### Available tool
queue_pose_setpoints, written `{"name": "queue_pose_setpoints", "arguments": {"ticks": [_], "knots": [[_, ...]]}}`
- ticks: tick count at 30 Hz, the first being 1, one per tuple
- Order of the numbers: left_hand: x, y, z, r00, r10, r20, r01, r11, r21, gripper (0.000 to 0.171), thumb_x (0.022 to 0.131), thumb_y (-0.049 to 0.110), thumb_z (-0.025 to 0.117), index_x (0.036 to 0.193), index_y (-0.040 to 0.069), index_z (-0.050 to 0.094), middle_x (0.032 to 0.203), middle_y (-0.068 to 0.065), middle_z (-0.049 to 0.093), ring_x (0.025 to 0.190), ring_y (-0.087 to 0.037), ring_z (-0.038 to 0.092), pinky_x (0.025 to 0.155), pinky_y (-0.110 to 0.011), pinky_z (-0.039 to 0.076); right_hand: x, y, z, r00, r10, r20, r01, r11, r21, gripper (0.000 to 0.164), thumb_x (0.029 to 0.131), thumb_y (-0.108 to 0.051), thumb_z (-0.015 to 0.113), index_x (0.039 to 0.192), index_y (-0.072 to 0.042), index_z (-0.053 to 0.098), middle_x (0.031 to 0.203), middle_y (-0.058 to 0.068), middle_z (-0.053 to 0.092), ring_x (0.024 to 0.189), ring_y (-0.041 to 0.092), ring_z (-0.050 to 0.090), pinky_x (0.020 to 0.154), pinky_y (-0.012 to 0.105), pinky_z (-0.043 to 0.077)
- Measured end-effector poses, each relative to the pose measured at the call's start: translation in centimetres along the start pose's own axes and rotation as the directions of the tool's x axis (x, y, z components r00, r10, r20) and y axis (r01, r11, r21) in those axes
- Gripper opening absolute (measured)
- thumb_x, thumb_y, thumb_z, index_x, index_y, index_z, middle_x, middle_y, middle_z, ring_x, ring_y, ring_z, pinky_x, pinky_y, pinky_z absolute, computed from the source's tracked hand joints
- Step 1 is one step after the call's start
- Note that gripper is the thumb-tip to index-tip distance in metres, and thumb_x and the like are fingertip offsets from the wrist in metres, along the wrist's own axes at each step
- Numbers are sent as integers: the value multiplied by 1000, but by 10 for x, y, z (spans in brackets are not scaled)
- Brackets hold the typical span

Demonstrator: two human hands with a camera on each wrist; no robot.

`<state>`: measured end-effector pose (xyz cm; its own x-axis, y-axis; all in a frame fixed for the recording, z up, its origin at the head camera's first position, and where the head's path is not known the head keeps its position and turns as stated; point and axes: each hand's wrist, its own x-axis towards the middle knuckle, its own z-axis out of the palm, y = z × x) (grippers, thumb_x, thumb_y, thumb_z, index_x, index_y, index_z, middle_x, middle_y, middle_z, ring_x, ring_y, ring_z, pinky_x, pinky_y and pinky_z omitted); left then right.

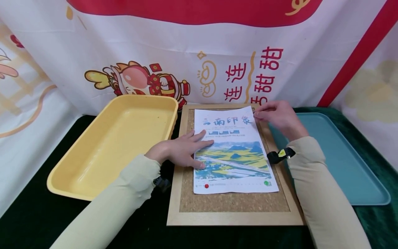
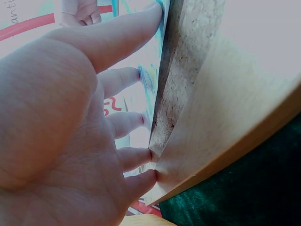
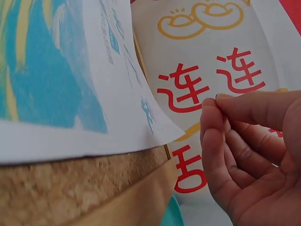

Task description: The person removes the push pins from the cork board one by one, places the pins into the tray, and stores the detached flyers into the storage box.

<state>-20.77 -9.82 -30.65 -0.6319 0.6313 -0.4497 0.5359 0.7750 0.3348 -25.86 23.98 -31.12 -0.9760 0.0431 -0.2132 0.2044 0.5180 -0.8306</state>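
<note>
A printed paper poster (image 1: 230, 133) with a blue and yellow landscape lies on a wood-framed cork board (image 1: 234, 204). My left hand (image 1: 183, 148) rests on its left side with fingers spread; in the left wrist view the fingertips (image 2: 136, 117) bear on the sheet and the board's edge. Near the poster's top right corner, my right hand (image 1: 280, 117) pinches a tiny dark object (image 3: 217, 96) between thumb and forefinger. Most of that object is hidden by the fingers, and I cannot tell its kind. The poster's corner curls up slightly off the cork in the right wrist view.
A yellow tray (image 1: 112, 145) stands left of the board, close to my left forearm. On the right, a blue-green tray (image 1: 345, 166) lies partly behind my right arm. Dark green cloth (image 1: 199, 238) covers the table, and a printed white backdrop (image 1: 186, 45) hangs right behind.
</note>
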Motion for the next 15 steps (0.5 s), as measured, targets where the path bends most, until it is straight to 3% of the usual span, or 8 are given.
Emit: {"name": "queue_pose_setpoints", "arguments": {"ticks": [7, 15], "knots": [[1, -1, 1, 1000, 4, -7, -4, 1000, 2, 84, 103, 51, 65, 172, 30, 21, 181, -7, -6, 166, -42, -11, 134, -62, 6, -1, 8, -7, 998, -51, -34, 52, 998, 20, 42, 101, -41, 73, 132, -12, 69, 137, 12, 63, 124, 30, 58, 119, 61, 38], [1, -1, 1, 1000, 6, -2, -6, 1000, 4, 84, 103, 51, 65, 172, 30, 20, 181, -6, -7, 166, -42, -12, 134, -62, 6, -1, 16, -15, 992, -96, -76, 97, 995, 20, 46, 99, -42, 75, 133, -12, 70, 133, 10, 66, 119, 27, 61, 118, 61, 41]]}}
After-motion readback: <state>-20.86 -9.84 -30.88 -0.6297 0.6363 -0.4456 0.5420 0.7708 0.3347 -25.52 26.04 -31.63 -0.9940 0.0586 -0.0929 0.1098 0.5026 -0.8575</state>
